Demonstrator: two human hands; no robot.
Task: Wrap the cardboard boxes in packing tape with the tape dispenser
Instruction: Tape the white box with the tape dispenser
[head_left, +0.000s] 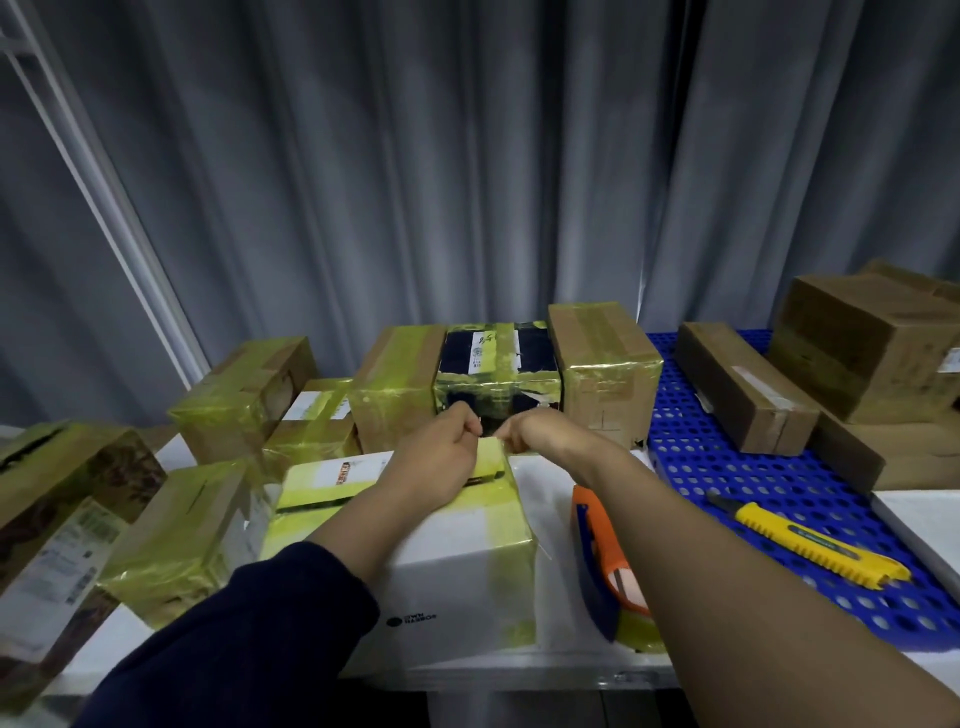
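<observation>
A white box (447, 577) with bands of yellow-green tape lies in front of me on the white table (550, 499). My left hand (441, 462) rests on its far top edge, fingers pinched on a strip of tape (491, 447). My right hand (535, 431) pinches the same strip from the right side at the box's far corner. The orange and blue tape dispenser (602, 561) lies on the table just right of the box, under my right forearm, held by neither hand.
Several tape-wrapped boxes stand behind and to the left, among them a dark one (498, 374). A blue perforated mat (779, 493) on the right holds a yellow utility knife (810, 540) and plain brown boxes (743, 384). Grey curtains hang behind.
</observation>
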